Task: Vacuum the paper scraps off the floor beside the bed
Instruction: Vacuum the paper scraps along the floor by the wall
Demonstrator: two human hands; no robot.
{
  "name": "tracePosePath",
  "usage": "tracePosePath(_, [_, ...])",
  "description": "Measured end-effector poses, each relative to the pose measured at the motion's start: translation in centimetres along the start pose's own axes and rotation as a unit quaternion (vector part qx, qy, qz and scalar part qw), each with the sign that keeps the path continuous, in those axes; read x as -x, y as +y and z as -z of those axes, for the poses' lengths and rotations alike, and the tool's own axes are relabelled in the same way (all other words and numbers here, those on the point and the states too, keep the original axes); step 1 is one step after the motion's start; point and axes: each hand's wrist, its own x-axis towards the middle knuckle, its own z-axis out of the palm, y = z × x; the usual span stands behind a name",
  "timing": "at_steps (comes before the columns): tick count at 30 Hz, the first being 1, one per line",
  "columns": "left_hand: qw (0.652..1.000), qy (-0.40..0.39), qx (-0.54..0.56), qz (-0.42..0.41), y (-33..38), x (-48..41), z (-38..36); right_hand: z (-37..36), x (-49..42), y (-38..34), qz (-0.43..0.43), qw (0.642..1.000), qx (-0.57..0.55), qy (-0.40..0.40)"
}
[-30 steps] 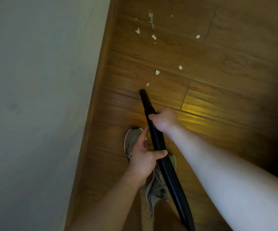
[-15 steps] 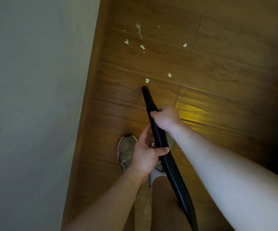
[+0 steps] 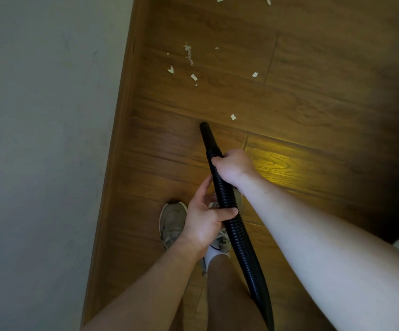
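The paper scraps (image 3: 193,76) lie scattered on the wooden floor (image 3: 313,103) ahead of me, most of them in a loose cluster at the far middle: a curled white piece, a small torn bit just right of it, a stringy shred (image 3: 188,54) farther off, and another bit off to the right near a plank seam. Two more scraps sit at the very far edge of my view. One lone scrap (image 3: 233,116) lies nearer, just beyond and to the right of the black nozzle (image 3: 206,136) of the vacuum hose (image 3: 239,232), apart from its tip. The nozzle points away from me, down toward the floor. My right hand (image 3: 234,164) is wrapped around the ribbed hose just behind the smooth nozzle, fingers curled over it. My left hand (image 3: 205,220) grips the hose nearer to me, thumb laid across the top and fingers underneath. The hose runs back between my arms toward the near right. Below my hands I can see my grey shoe (image 3: 172,223) and a white sock (image 3: 214,255) on the floor. A pale wall (image 3: 38,139) fills the left side, with a wooden skirting strip (image 3: 119,144) running along its foot.
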Motion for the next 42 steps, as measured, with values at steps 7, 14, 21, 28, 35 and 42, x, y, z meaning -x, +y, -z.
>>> tracePosePath(7, [1.0, -0.012, -0.025, 0.014, 0.8, -0.5, -2.1, 2.2, -0.6, 1.1, -0.016, 0.999, -0.026, 0.014])
tracePosePath(14, [0.998, -0.04, -0.042, 0.039, 1.4, -0.8, -4.8, 4.9, -0.7, 3.0, -0.038, 0.997, -0.061, 0.03])
tracePosePath(21, [0.995, -0.047, -0.074, 0.054, 1.7, -1.6, -6.3, 6.4, -1.4, 3.9, -0.038, 0.996, -0.075, 0.035])
tracePosePath(28, [0.995, -0.047, -0.059, 0.059, 2.0, -2.0, -5.3, 5.5, -2.1, 3.5, -0.034, 0.997, -0.069, 0.021])
tracePosePath(35, [0.993, -0.055, -0.077, 0.067, 2.1, -2.4, -4.8, 5.5, -2.1, 3.2, -0.052, 0.996, -0.068, 0.037])
tracePosePath(42, [0.991, -0.062, -0.093, 0.069, 3.2, -2.4, -4.2, 5.6, -1.9, 1.9, -0.057, 0.995, -0.065, 0.041])
